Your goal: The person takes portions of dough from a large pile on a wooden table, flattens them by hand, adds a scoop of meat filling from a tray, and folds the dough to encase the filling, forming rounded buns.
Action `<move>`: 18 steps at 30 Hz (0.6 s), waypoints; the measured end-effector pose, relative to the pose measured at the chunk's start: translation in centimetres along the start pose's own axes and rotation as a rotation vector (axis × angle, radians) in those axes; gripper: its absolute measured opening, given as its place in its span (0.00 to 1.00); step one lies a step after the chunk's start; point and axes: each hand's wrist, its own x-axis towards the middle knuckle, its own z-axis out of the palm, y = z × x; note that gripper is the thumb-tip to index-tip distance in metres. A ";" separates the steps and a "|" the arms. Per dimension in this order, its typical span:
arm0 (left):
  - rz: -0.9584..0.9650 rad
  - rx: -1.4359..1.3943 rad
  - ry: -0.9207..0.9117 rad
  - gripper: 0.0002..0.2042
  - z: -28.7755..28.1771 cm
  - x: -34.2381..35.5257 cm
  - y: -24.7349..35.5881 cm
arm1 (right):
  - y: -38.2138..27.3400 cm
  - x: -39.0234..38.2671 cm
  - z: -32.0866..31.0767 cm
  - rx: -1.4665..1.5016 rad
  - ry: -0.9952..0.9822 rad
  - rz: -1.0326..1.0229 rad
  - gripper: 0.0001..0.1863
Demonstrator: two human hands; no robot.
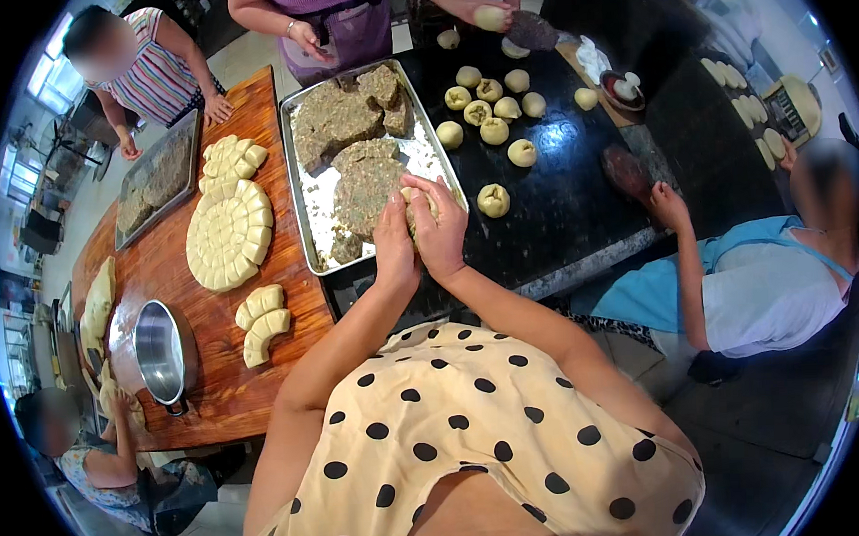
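My left hand (394,237) and my right hand (439,233) are cupped together around a piece of pale dough (418,209), mostly hidden by my fingers. Both hands are over the near right part of a metal tray (306,247). Inside it lies a brownish-grey minced filling, with one large mound (337,123) at the back and another mound (366,183) just beyond my hands. To the right, several round dough balls stand on the black countertop (579,180); the nearest is a gathered dough ball (494,200). Some others show open tops with filling inside.
Cut dough pieces (230,235) form a round on the wooden table (302,321) at left, with a smaller row (263,323) nearer me. A metal pot (163,351) and a second filling tray (157,174) stand farther left. Co-workers surround the tables; one at right holds a dark round paddle (627,170).
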 end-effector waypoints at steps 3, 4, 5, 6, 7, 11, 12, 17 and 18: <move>0.116 0.190 -0.051 0.21 -0.3 0.7 0.1 | 0.4 0.1 -1.0 0.059 -0.102 0.038 0.17; 0.149 0.255 -0.074 0.22 -0.4 0.9 0.4 | 0.6 0.1 -1.4 0.115 -0.152 0.081 0.21; 0.035 0.206 -0.141 0.23 -0.5 0.9 1.5 | 0.1 0.2 -2.1 0.206 -0.233 0.084 0.26; -0.078 0.155 -0.208 0.25 -0.8 1.0 3.1 | -0.6 0.3 -3.1 0.297 -0.315 0.089 0.32; -0.187 0.102 -0.266 0.26 -1.0 0.8 4.9 | -1.0 0.4 -3.9 0.391 -0.406 0.093 0.39; -0.359 0.259 -0.462 0.30 0.1 1.1 6.9 | -1.3 0.6 -6.2 0.097 -0.522 0.044 0.51; -0.249 0.046 -0.421 0.29 -0.2 1.6 5.4 | -2.1 -0.1 -5.9 0.111 -0.440 0.119 0.51; -0.369 -0.133 -0.406 0.24 -0.2 -0.9 3.4 | -1.2 -0.4 -5.8 -0.113 -0.323 -0.146 0.56; -0.358 -0.069 -0.480 0.24 -0.9 -0.3 3.7 | -1.5 -0.1 -6.9 -0.105 -0.390 -0.191 0.56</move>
